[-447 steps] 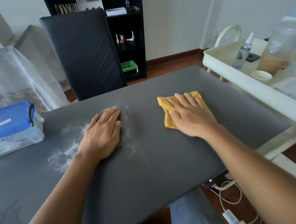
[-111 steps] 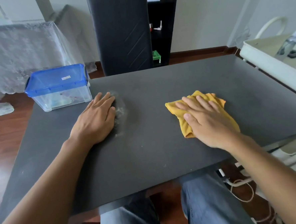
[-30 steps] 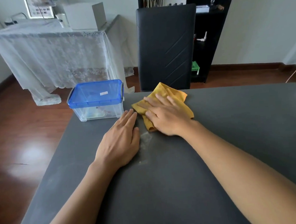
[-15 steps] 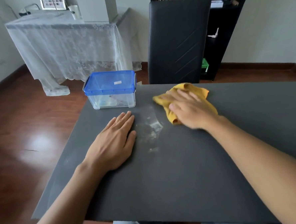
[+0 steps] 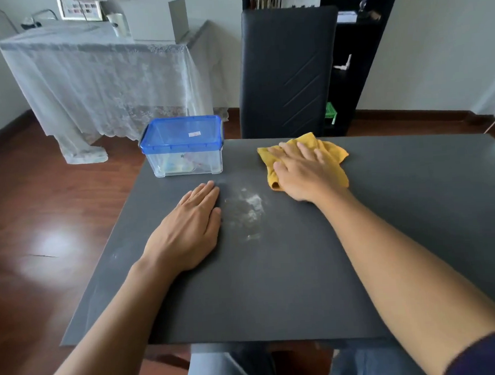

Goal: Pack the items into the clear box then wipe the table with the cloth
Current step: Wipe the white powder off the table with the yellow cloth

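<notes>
Right hand (image 5: 306, 173) flat, fingers straight, pressing crumpled yellow cloth (image 5: 330, 156) near far edge of dark grey worktop (image 5: 275, 287). Left hand (image 5: 189, 230) open, palm down. Lidded clear plastic box (image 5: 184, 150) at far-left corner. Risk: white powder patch (image 5: 247, 207) smears or gets swept off the edge.

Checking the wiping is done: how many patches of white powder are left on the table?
1: a white powder smear on the table, between the left hand and right hand; more may hide under them.
</notes>
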